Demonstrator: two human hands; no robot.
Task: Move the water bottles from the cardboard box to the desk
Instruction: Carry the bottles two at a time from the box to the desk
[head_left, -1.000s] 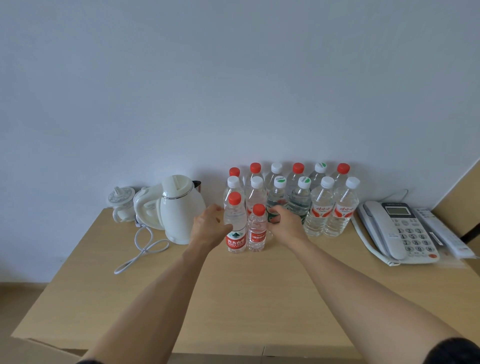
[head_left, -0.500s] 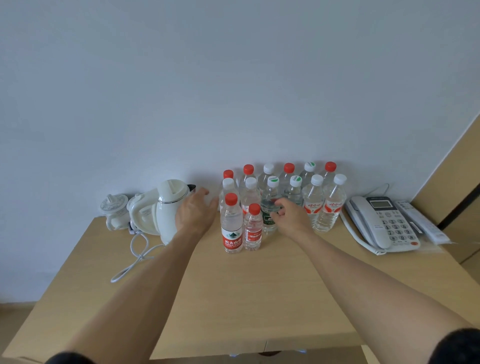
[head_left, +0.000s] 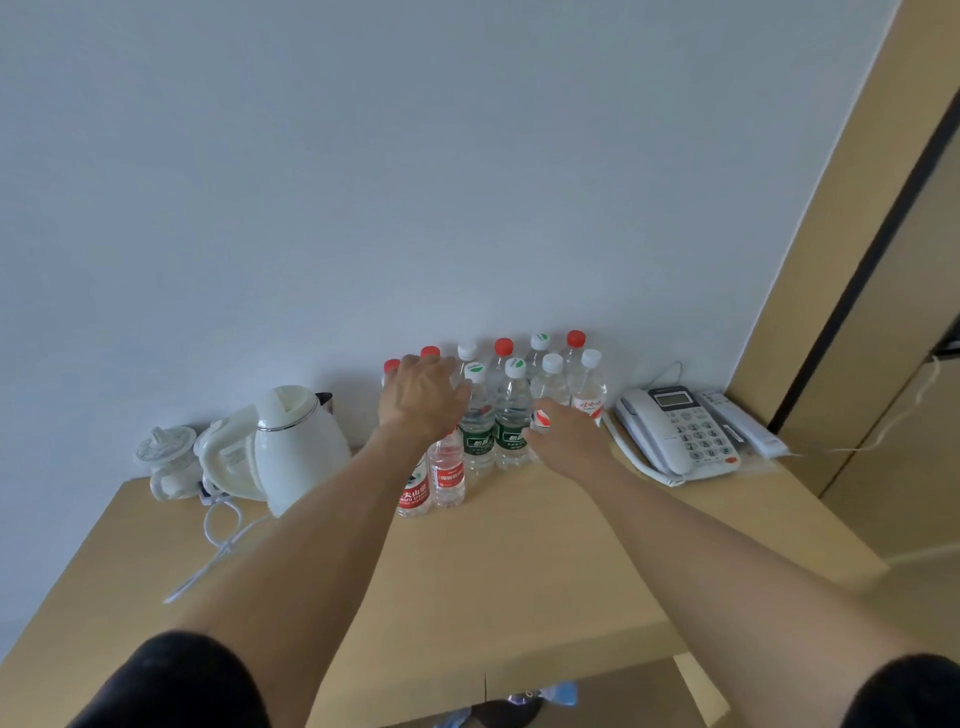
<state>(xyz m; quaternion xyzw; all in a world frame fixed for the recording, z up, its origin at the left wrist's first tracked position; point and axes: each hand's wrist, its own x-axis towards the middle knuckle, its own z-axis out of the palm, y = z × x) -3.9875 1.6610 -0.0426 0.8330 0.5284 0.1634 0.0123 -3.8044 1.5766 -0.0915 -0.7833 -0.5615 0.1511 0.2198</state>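
While both hands, left hand (head_left: 421, 397) and right hand (head_left: 566, 441), hover with fingers loosely spread, gripping nothing, among water bottles (head_left: 511, 410) grouped at the desk (head_left: 519, 571) rear edge, placement appears finished; next comes returning to the unseen box.

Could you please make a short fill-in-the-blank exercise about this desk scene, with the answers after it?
1. The white kettle stands to the ____ of the water bottles.
2. The telephone on the desk is ____ in colour.
3. The two bottles nearest the right hand carry ____ labels.
4. The left hand is raised over the bottles and holds ____.

Missing words: left; white; green; nothing
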